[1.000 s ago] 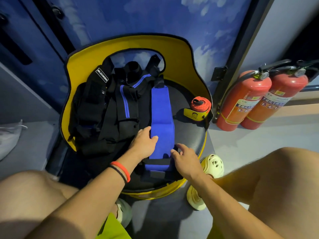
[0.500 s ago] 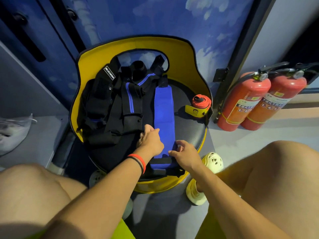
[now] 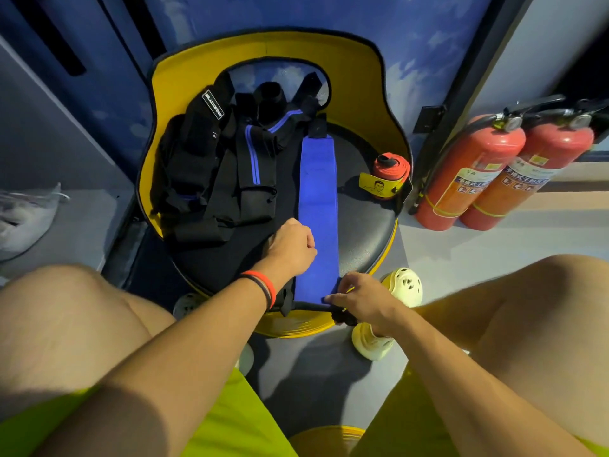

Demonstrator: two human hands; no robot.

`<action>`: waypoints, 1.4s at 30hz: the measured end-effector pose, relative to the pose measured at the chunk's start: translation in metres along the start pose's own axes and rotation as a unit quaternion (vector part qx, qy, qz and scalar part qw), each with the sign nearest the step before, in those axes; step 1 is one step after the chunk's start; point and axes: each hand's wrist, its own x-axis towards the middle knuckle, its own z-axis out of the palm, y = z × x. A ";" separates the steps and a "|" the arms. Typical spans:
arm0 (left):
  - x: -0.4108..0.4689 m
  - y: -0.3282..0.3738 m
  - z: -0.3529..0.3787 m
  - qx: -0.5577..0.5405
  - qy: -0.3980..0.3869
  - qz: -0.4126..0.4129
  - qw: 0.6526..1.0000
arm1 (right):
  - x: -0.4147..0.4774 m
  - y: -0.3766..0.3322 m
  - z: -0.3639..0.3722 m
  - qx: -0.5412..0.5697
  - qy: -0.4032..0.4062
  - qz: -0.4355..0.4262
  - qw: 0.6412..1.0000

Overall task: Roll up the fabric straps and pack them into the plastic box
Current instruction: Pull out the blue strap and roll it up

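1. Status: blue strap [image 3: 318, 192] lies flat and straight on chair seat [image 3: 362, 232], running from upper centre to lower centre of frame. Its near end sits at the seat's front rim.
2. Right hand [image 3: 361, 300] pinches that near end at the black tab, fingers curled round it.
3. Left hand [image 3: 291, 247] is curled, knuckles up, at the strap's left edge mid-length. Can't tell if it grips the edge or just leans on it.
4. Step in hand, my read: start the roll from the near end.
5. To do it well: fold the first turn tight over the tab, edges square, then roll away up the frame. Left hand should pin the strap flat ahead of the roll so it doesn't skew.
6. Reference: rolled orange strap [image 3: 392, 169] stands right of centre, well apart from the blue one. Black straps [image 3: 224, 173] are piled upper left, unrolled.
7. Plastic box is not in view.
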 end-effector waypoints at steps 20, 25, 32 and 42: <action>-0.081 -0.063 0.013 0.172 0.025 0.363 0.915 | 0.013 0.000 -0.010 0.248 -0.061 0.122 0.959; -0.078 -0.064 0.013 0.059 0.031 0.315 0.947 | 0.009 0.000 -0.009 0.190 -0.019 0.097 0.977; -0.072 -0.064 0.014 0.033 0.001 0.246 0.969 | -0.006 0.002 -0.009 -0.206 0.110 -0.247 0.940; -0.078 -0.053 0.013 0.045 -0.020 0.221 0.974 | 0.001 0.004 0.014 -0.352 0.107 -0.296 0.882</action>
